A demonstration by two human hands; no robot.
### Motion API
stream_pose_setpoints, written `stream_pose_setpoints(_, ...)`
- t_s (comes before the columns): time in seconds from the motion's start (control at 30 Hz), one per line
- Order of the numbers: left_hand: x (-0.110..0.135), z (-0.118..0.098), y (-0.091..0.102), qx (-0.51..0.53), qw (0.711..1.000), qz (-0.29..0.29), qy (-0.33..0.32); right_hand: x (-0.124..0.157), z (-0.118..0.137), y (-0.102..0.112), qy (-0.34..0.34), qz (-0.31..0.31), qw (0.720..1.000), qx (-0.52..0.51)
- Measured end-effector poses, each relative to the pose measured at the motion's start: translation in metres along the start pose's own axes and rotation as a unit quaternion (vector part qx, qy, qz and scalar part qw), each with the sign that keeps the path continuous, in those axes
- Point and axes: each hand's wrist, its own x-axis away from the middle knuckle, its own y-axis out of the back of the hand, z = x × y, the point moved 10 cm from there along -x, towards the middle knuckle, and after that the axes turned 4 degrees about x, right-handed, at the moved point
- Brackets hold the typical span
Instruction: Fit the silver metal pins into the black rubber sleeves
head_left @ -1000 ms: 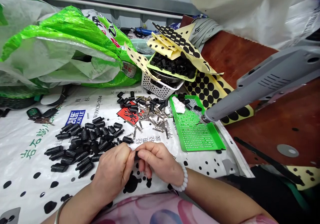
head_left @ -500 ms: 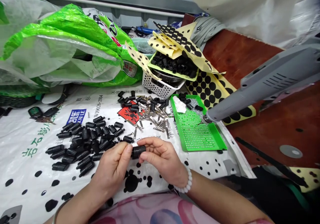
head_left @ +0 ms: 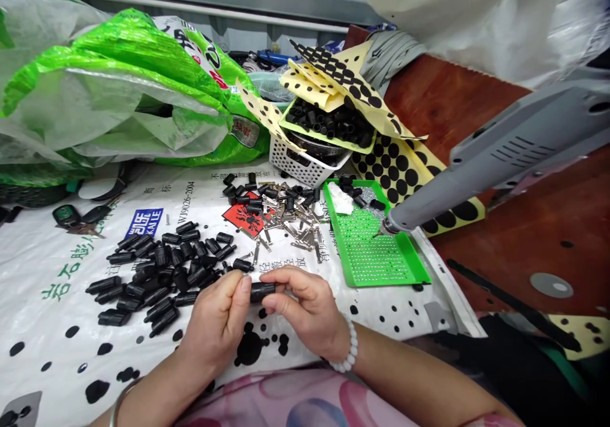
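Note:
Between my two hands is a short black ribbed plastic cylinder (head_left: pixel 260 291), lying level just above the table. My left hand (head_left: pixel 218 312) is closed round its left end, thumb on top, so that end is hidden. The thumb and fingertips of my right hand (head_left: pixel 305 306) pinch the other end. Left of my hands lies a heap of similar black plastic pieces (head_left: pixel 162 258), some with a narrower tip. Beyond my hands are loose flat metal strips (head_left: pixel 305 231), mixed with several shorter black caps (head_left: pixel 243 199).
A grey electric screwdriver (head_left: pixel 429 189) reaches in from the right, its tip over a green perforated tray (head_left: pixel 381 249) holding tiny screws. Behind stands a white basket (head_left: pixel 302 168) with black parts and yellow dotted sheets (head_left: pixel 352 84). A green plastic bag (head_left: pixel 143 46) and keys (head_left: pixel 79 217) are at left.
Both hands keep hold of the black cylinder in nearly the same place. My right fingers have shifted slightly on its end. The whole view has moved slightly.

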Motion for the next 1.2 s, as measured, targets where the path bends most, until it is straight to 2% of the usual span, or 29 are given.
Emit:
stream_pose_setpoints(0.2,0.001,0.008,-0.010,0.007,1.000,0.008,0.013,0.004,-0.028,-0.003,-0.099,-0.009,0.992,-0.074)
stream_pose_setpoints(0.33,0.000,0.006,-0.010,-0.014,1.000,0.014,-0.007,0.004,-0.038,-0.008,-0.155,0.003,0.981,-0.118)
stream_pose_setpoints(0.47,-0.004,0.000,-0.006,-0.067,0.996,0.038,-0.035,-0.006,-0.021,-0.006,-0.100,0.030,0.994,-0.009)
stream_pose_setpoints(0.6,-0.010,0.000,0.014,-0.123,0.991,0.027,-0.047,-0.023,-0.006,0.003,-0.037,0.051,0.989,0.133)
stream_pose_setpoints(0.67,-0.011,0.007,0.031,-0.126,0.991,-0.002,-0.035,-0.032,-0.007,0.011,-0.028,0.050,0.970,0.237)
stream_pose_setpoints(0.8,-0.009,0.024,0.061,-0.128,0.990,-0.062,-0.005,-0.042,-0.018,0.012,-0.025,0.087,0.904,0.417)
stream_pose_setpoints(0.9,-0.007,0.033,0.068,-0.135,0.988,-0.072,0.004,-0.043,-0.022,-0.001,-0.003,0.135,0.877,0.462)
stream_pose_setpoints(1.0,-0.007,0.035,0.070,-0.135,0.988,-0.072,-0.004,-0.043,-0.020,-0.010,0.025,0.165,0.864,0.475)
stream_pose_setpoints(1.1,-0.008,0.035,0.072,-0.128,0.990,-0.060,-0.007,-0.056,-0.013,0.000,0.037,0.137,0.853,0.503)
stream_pose_setpoints(1.2,-0.008,0.037,0.077,-0.122,0.991,-0.058,-0.002,-0.079,-0.009,0.028,0.013,0.065,0.809,0.584)
